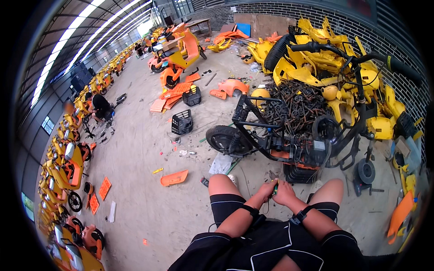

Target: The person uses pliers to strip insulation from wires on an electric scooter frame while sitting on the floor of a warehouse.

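Observation:
My left hand (266, 189) and my right hand (284, 193) meet in front of my knees, both with fingers closed. Between them is a small green and dark thing (275, 188), mostly covered by the fingers, so its kind does not show. Just beyond my hands stands a stripped electric scooter frame (260, 124), black, with its rear wheel (228, 141) to the left and its handlebar (312, 47) up to the right. Loose cables (326, 156) hang at its lower middle, near an orange part (289, 156). Neither hand touches the frame.
Behind the frame lie a heap of dark metal parts (294, 101) and yellow body panels (316, 34). An angle grinder (364, 174) rests at right. An orange panel (174, 178) and black baskets (181, 122) are on the floor. Yellow scooters (68, 167) line the left; a person (98, 107) crouches there.

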A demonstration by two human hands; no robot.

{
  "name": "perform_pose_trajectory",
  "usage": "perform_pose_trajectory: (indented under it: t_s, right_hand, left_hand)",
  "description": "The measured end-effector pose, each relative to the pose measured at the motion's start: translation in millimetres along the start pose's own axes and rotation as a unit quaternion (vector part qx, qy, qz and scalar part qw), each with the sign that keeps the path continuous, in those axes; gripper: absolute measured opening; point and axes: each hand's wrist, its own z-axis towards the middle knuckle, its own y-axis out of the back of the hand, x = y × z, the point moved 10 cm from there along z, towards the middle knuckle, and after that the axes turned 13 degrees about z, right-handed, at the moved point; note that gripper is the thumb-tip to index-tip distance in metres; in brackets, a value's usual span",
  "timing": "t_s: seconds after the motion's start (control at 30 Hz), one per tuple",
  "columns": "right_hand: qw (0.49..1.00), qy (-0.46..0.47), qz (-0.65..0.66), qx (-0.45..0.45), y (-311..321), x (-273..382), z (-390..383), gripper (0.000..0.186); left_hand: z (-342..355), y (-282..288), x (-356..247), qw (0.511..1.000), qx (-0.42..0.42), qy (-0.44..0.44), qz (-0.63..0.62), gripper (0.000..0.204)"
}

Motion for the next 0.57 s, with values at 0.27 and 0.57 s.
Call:
perform_pose_trajectory:
  t_s: [0.27, 0.57]
  right_hand:
    - [0.990, 0.010, -0.063, 0.128, 23.6, 59.2, -27.6, 0.082]
    - [0.743, 0.557, 0.204, -0.310, 375.9, 300.0, -259.9, 0.038]
  left_hand:
    - [-4.6, 6.2, -18.5, 0.981, 0.012, -0.048, -0.188, 0.045]
    - [11.4, 117.4, 67.7, 0.989, -0.139, 0.027, 0.048, 0.049]
